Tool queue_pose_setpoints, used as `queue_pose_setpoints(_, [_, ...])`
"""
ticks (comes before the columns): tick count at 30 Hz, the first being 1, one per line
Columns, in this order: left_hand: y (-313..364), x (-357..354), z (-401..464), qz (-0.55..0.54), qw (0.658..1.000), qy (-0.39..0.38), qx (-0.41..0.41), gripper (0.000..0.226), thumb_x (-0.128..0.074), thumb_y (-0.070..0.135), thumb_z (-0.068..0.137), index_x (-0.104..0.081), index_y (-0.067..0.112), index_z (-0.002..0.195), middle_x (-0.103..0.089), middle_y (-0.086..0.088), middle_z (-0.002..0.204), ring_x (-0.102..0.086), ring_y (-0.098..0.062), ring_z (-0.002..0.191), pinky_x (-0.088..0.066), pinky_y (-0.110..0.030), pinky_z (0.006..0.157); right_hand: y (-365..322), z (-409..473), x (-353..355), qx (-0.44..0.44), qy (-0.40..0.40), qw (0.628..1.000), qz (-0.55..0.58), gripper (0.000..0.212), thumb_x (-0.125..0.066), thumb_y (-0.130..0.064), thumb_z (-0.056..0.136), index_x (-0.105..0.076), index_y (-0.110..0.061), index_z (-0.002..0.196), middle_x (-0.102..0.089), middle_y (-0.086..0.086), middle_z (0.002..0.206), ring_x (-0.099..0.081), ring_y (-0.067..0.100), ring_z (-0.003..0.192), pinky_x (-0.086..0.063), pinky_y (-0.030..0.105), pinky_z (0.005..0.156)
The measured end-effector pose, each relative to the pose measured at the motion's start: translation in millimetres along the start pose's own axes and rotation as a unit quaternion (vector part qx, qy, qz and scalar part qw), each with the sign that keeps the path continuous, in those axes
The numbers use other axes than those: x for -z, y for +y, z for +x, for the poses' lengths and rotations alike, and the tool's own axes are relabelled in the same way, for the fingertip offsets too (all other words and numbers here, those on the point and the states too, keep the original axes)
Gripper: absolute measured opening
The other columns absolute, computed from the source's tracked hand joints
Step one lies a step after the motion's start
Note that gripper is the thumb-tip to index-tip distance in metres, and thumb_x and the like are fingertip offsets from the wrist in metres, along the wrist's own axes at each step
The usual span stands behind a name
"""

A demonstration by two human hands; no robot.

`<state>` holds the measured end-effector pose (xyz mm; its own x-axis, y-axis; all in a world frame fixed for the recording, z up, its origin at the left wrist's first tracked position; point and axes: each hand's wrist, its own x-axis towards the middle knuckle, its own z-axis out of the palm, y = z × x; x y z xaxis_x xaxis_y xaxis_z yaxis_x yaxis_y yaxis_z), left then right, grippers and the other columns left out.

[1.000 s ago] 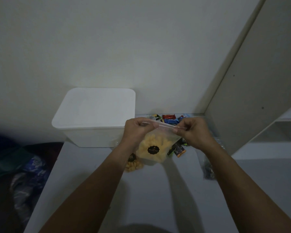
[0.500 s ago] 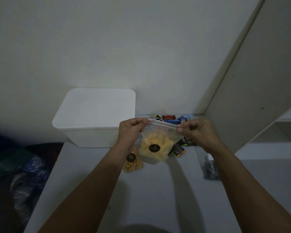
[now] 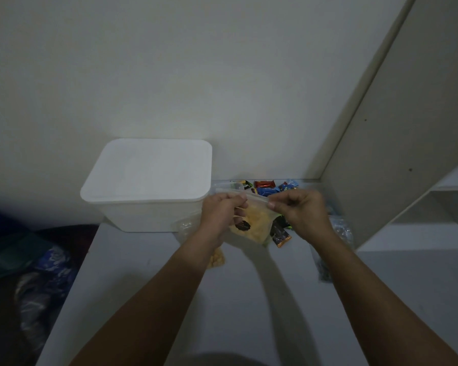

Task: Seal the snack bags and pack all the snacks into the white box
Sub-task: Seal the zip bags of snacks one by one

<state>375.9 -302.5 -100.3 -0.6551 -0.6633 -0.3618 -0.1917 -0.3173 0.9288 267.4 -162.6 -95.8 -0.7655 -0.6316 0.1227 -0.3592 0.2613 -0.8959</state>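
My left hand (image 3: 224, 211) and right hand (image 3: 298, 210) both pinch the top strip of the clear snack bag (image 3: 253, 224) of yellow puffs, now closer together than a moment ago, so the seal seems nearly pressed shut. The white box (image 3: 148, 180), lid on, sits just beyond my left hand.

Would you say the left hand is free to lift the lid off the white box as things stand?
Probably not yet: the left hand and the right hand both pinch the top of the snack bag. The white box stands close by, its lid unobstructed.
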Motion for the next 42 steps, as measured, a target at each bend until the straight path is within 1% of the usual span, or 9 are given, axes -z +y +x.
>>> queue_pose_setpoints(6, [1,0,-1,0.021,0.999,-0.017,-0.033,0.01,-0.064,0.008,0.086,-0.07,0.007,0.079,-0.07,-0.007,0.073,-0.063,-0.017,0.067,-0.053,-0.029,0.064,-1,-2,1,0.004,-0.057,0.998,-0.004,0.016,-0.076,-0.023,0.08,-0.075,-0.016,0.094,-0.074,0.0,0.082,-0.071,0.015,0.076,-0.06,0.03,0.069])
queue_pose_setpoints(11, [-1,-1,-4,0.069,0.995,-0.027,-0.062,0.014,-0.063,0.006,0.086,-0.066,0.007,0.073,-0.065,-0.007,0.069,-0.063,-0.018,0.066,-0.052,-0.026,0.059,-6,-2,-4,-0.047,-0.043,0.997,0.05,0.015,-0.067,-0.014,0.087,-0.075,-0.019,0.076,-0.07,-0.003,0.069,-0.063,-0.003,0.056,-0.049,0.011,0.051])
queue_pose_setpoints(15, [-5,4,-4,0.083,0.994,0.013,-0.07,0.013,-0.059,0.006,0.083,-0.065,0.006,0.072,-0.062,-0.008,0.069,-0.061,-0.02,0.066,-0.051,-0.031,0.059,-6,-3,-6,-0.065,-0.057,0.996,0.037,0.02,-0.066,-0.017,0.089,-0.074,-0.022,0.071,-0.072,-0.001,0.069,-0.062,-0.003,0.057,-0.049,0.019,0.057])
queue_pose_setpoints(20, [-12,16,-1,0.112,0.985,0.093,-0.088,0.037,-0.058,-0.003,0.081,-0.058,0.016,0.113,-0.059,0.0,0.106,-0.057,-0.014,0.091,-0.045,-0.011,0.055,-8,2,2,-0.082,-0.089,0.992,0.036,0.018,-0.065,-0.016,0.089,-0.075,-0.019,0.075,-0.067,-0.008,0.068,-0.062,-0.002,0.061,-0.044,0.014,0.054])
queue_pose_setpoints(25, [-19,21,-1,0.051,0.996,0.03,-0.071,0.01,-0.065,0.007,0.087,-0.065,0.015,0.08,-0.071,-0.006,0.088,-0.066,-0.023,0.089,-0.055,-0.043,0.077,-8,6,8,-0.094,-0.086,0.99,0.062,0.021,-0.062,-0.023,0.091,-0.075,-0.009,0.083,-0.069,0.0,0.079,-0.063,0.01,0.074,-0.048,0.018,0.06])
queue_pose_setpoints(30, [-22,28,-6,0.009,0.997,0.053,-0.047,0.014,-0.062,0.01,0.09,-0.06,0.013,0.077,-0.072,-0.004,0.086,-0.069,-0.017,0.084,-0.058,-0.042,0.069,7,3,6,-0.086,-0.111,0.987,0.074,0.016,-0.068,-0.021,0.087,-0.071,-0.009,0.097,-0.074,0.003,0.091,-0.072,0.017,0.085,-0.058,0.025,0.067])
queue_pose_setpoints(34, [-31,37,-14,-0.008,0.998,0.054,-0.038,0.018,-0.065,0.01,0.088,-0.06,0.015,0.072,-0.073,-0.006,0.083,-0.07,-0.02,0.081,-0.058,-0.035,0.06,15,1,-8,-0.111,-0.107,0.986,0.059,0.012,-0.062,-0.009,0.091,-0.068,-0.015,0.083,-0.07,0.003,0.084,-0.07,0.019,0.079,-0.058,0.025,0.061])
queue_pose_setpoints(38, [-39,50,-21,-0.01,0.997,0.061,-0.048,0.006,-0.071,0.009,0.083,-0.066,0.013,0.083,-0.072,-0.002,0.083,-0.068,-0.016,0.079,-0.055,-0.033,0.066,20,-1,-23,-0.11,-0.124,0.984,0.066,0.008,-0.063,-0.01,0.09,-0.071,-0.009,0.089,-0.072,0.013,0.089,-0.071,0.027,0.083,-0.062,0.04,0.068])
queue_pose_setpoints(42, [-52,60,-25,0.008,1.0,-0.006,-0.026,0.041,-0.076,-0.002,0.075,-0.061,0.01,0.111,-0.069,-0.003,0.099,-0.066,-0.018,0.09,-0.055,-0.033,0.08,20,-2,-34,-0.106,-0.117,0.983,0.093,0.011,-0.062,-0.009,0.091,-0.069,-0.003,0.096,-0.07,0.022,0.095,-0.07,0.034,0.087,-0.061,0.047,0.069])
